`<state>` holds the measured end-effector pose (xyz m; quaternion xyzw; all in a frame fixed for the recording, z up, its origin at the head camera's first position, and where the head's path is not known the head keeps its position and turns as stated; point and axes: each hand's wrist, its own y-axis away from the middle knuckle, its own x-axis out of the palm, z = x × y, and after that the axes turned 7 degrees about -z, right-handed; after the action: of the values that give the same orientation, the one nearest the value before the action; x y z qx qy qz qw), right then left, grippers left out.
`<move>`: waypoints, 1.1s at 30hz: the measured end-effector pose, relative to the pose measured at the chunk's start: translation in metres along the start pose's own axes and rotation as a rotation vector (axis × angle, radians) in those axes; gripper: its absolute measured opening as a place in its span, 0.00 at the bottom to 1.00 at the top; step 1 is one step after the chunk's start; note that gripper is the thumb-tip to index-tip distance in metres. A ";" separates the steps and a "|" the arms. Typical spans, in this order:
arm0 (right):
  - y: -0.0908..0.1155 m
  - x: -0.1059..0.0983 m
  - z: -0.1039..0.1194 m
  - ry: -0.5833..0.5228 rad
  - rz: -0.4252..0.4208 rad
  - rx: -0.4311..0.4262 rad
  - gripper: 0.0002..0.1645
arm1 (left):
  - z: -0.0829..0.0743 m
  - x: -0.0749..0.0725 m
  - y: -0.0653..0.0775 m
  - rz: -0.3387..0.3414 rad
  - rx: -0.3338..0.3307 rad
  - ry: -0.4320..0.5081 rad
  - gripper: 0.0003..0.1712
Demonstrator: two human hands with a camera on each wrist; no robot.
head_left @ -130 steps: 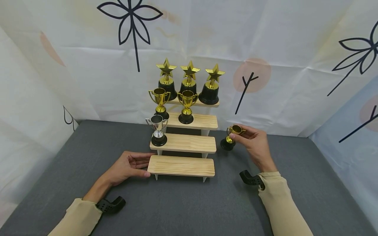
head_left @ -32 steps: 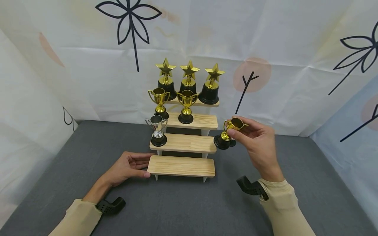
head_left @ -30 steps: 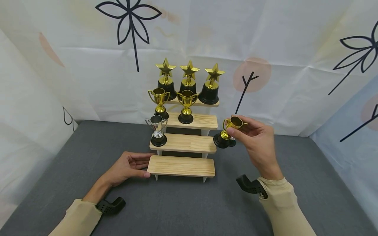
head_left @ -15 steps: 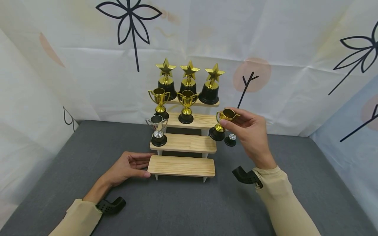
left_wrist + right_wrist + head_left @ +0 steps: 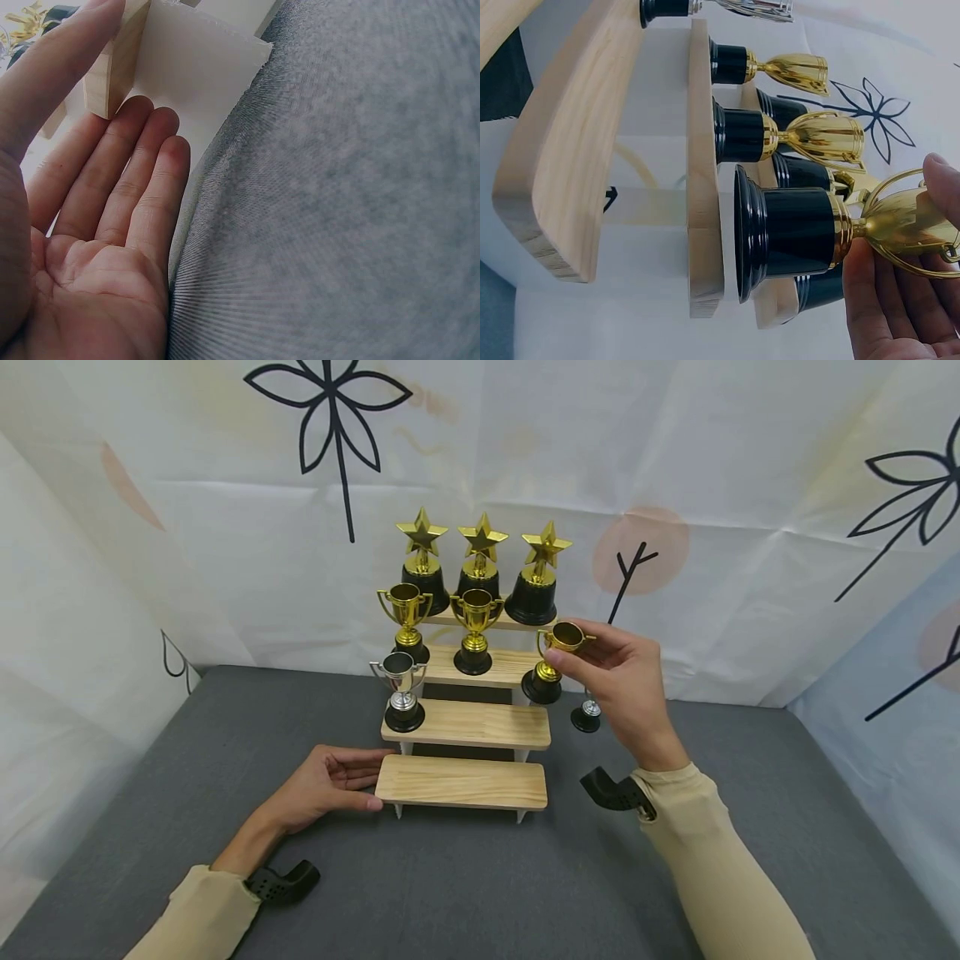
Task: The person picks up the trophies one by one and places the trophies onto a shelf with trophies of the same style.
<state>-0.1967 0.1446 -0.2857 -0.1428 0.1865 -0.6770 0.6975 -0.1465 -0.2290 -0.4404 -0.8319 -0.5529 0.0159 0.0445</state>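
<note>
My right hand [image 5: 626, 681] pinches a gold trophy cup [image 5: 550, 670] by its bowl, thumb in front. The cup is upright, its black base over the right end of the second-highest step of a wooden stepped display stand [image 5: 461, 781]. In the right wrist view that base [image 5: 791, 232] is close to the step's edge. Two more gold trophy cups [image 5: 474, 627] stand on the same step. My left hand [image 5: 322, 789] rests at the left end of the lowest step, its fingers [image 5: 154, 187] straight and the thumb at the board's front corner.
Three gold star trophies [image 5: 480, 556] stand on the top step. A silver trophy cup [image 5: 402, 681] is at the left of the third step down. Behind my right hand, another silver cup [image 5: 588, 714] stands on the grey table [image 5: 480, 893], partly hidden. A white patterned cloth [image 5: 750, 568] hangs behind.
My right hand has lifted the gold trophy cup off the table and carried it left and up to the stand, uncovering the silver cup's base. The left hand has stayed put.
</note>
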 end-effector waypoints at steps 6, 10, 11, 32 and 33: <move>-0.004 0.004 -0.002 0.003 0.000 0.017 0.26 | 0.002 -0.001 0.000 0.007 0.013 -0.004 0.42; -0.006 0.005 -0.004 0.020 -0.007 0.030 0.25 | 0.002 -0.001 0.000 0.005 0.014 -0.006 0.42; -0.006 0.006 -0.004 0.026 -0.008 0.030 0.25 | 0.002 -0.001 0.000 0.003 0.011 -0.005 0.42; -0.016 0.012 -0.013 0.000 -0.012 0.004 0.25 | 0.000 -0.001 0.000 -0.006 -0.013 -0.003 0.44; -0.017 0.012 -0.013 -0.001 -0.013 0.004 0.25 | 0.000 -0.001 0.000 -0.006 -0.015 -0.003 0.44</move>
<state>-0.2177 0.1328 -0.2907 -0.1428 0.1837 -0.6819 0.6934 -0.1472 -0.2295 -0.4406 -0.8305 -0.5555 0.0132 0.0375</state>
